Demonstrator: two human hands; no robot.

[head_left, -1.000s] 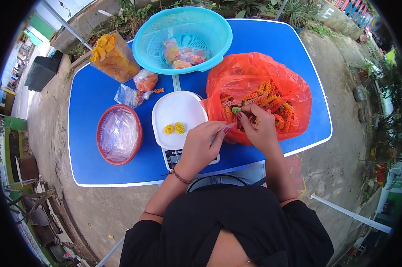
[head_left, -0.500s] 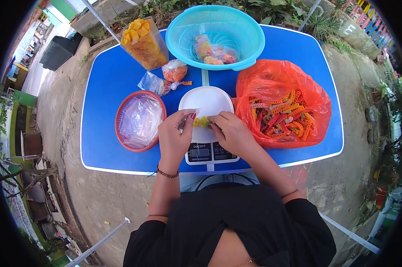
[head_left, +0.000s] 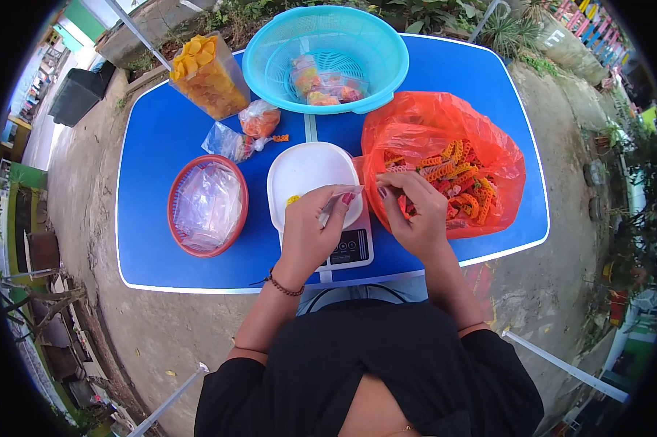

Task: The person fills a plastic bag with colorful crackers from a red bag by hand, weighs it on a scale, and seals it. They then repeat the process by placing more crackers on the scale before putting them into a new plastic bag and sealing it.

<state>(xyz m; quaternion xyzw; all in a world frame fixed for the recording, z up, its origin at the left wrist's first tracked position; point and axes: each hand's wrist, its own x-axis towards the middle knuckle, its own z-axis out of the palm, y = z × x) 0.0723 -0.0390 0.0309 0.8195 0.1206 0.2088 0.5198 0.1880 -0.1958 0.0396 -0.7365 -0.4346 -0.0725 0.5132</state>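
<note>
My left hand (head_left: 315, 224) is over the front of a white kitchen scale (head_left: 311, 168), its thumb and fingers closed on a small clear plastic bag (head_left: 354, 189). A bit of yellow snack (head_left: 293, 199) shows beside its knuckles, over the scale's platform. To the right, my right hand (head_left: 418, 215) is in front of the red plastic bag (head_left: 488, 146) of colourful ridged snack pieces (head_left: 456, 164). Its thumb and index finger come together in a pinch; I cannot tell what is between them. Part of the scale's display panel (head_left: 350, 248) shows past my left wrist.
A red basket (head_left: 174, 211) of clear bags (head_left: 210, 200) is on the left of the blue table (head_left: 146, 146). Behind are a container of yellow chips (head_left: 210, 80), small tied bags (head_left: 259, 119) and a turquoise basin (head_left: 270, 65) with packed snack bags (head_left: 321, 87).
Both hands have moved right relative to the scale. My right hand has come away from the left, over to the red bag. The whole view has shifted slightly left.
</note>
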